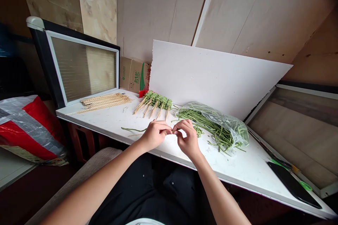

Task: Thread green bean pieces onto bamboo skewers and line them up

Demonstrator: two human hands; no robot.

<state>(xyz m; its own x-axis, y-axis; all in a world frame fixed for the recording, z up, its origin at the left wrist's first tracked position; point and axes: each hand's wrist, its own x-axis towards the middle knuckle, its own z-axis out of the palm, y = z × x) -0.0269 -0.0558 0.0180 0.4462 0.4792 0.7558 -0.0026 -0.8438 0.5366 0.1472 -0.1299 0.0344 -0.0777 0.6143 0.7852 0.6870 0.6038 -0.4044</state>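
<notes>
My left hand (155, 133) and my right hand (186, 137) meet over the near edge of the white table (113, 121), fingers pinched together on a thin wooden skewer and a green long bean between them. What sits inside the pinch is mostly hidden. Just right of my hands lies a clear plastic bag of long green beans (213, 123). Behind my hands rests a row of finished skewers wrapped in green beans (155, 102). A single loose bean (132, 129) lies left of my left hand.
A pile of bare wooden skewers (105, 101) lies at the table's far left. A white board (211, 77) leans against the wall, a cardboard box (134, 75) beside it. A glass-lidded freezer (79, 66) stands left, a black phone (293, 184) lies right, and a red-and-clear bag (29, 128) far left.
</notes>
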